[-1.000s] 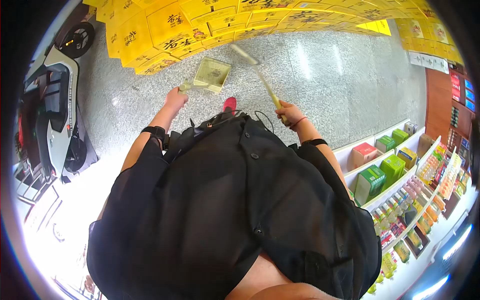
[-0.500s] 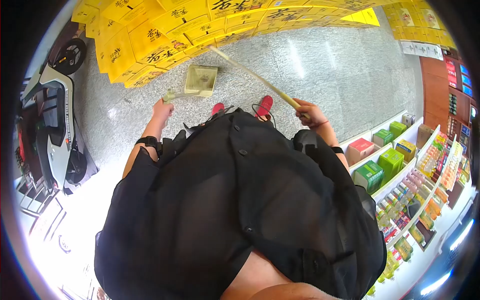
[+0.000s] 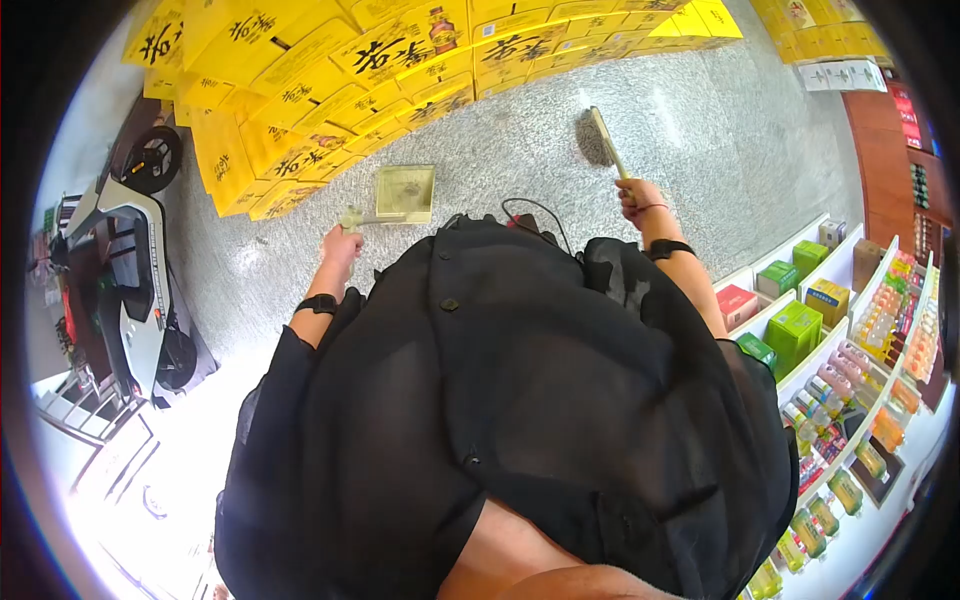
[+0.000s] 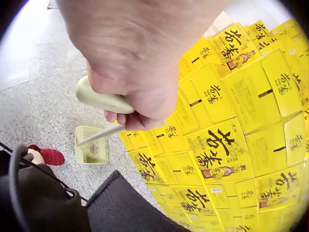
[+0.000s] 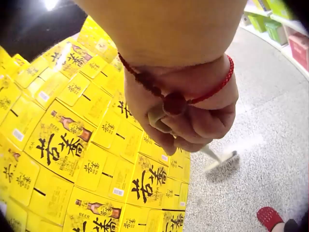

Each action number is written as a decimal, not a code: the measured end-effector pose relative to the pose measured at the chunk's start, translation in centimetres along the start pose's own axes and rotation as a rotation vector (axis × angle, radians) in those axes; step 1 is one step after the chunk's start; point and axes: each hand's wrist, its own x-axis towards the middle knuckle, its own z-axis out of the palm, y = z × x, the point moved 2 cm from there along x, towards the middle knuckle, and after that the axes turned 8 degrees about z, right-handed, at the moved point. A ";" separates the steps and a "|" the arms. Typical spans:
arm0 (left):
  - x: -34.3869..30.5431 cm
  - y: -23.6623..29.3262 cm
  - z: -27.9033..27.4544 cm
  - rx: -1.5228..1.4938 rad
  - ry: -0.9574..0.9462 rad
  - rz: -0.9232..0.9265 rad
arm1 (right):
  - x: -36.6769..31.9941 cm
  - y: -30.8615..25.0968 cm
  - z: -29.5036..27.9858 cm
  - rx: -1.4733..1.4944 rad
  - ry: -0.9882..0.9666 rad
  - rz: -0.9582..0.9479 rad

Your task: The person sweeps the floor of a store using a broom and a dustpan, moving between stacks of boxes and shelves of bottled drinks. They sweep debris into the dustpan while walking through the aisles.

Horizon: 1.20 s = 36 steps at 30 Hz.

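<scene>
In the head view my left hand [image 3: 342,245] grips the handle of a pale cream dustpan [image 3: 380,195], whose tray lies on the speckled floor at the foot of the yellow cartons. The left wrist view shows the thick handle end [image 4: 99,96] in the fist and the dustpan's ridged tray [image 4: 99,150] below. My right hand [image 3: 643,200] holds a broom [image 3: 597,145] by its pale handle. Its bristled head is out over the floor to the right of the dustpan. In the right wrist view the curled fingers hide part of the handle, with the broom head [image 5: 223,166] beyond them.
Stacked yellow cartons [image 3: 400,60] line the far side. A white and black scooter [image 3: 145,240] is parked at left. White shelves [image 3: 760,320] with boxes and bottles run along the right. A red shoe [image 5: 269,217] shows beside the broom in the right wrist view.
The broom's head first went left along the carton base, then swung right, away from the dustpan. The dustpan stays in the left hand, and the body has shifted relative to the cartons.
</scene>
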 end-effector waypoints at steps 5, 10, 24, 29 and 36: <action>-0.9 2.6 4.5 0.011 -0.067 0.010 | 2.2 0.8 1.7 -0.286 -0.074 0.036; -1.5 4.7 8.1 0.069 -0.121 0.018 | -1.5 0.0 2.9 -0.694 -0.122 -0.057; 0.7 9.6 13.3 0.105 -0.201 0.129 | -4.0 1.9 -8.1 -0.390 -0.333 -0.019; 1.4 11.3 14.8 0.175 -0.202 0.183 | -7.1 6.2 -15.8 -0.084 -0.292 -0.062; 3.1 14.6 17.4 0.266 -0.271 0.256 | -7.9 13.0 -21.9 0.290 -0.025 -0.146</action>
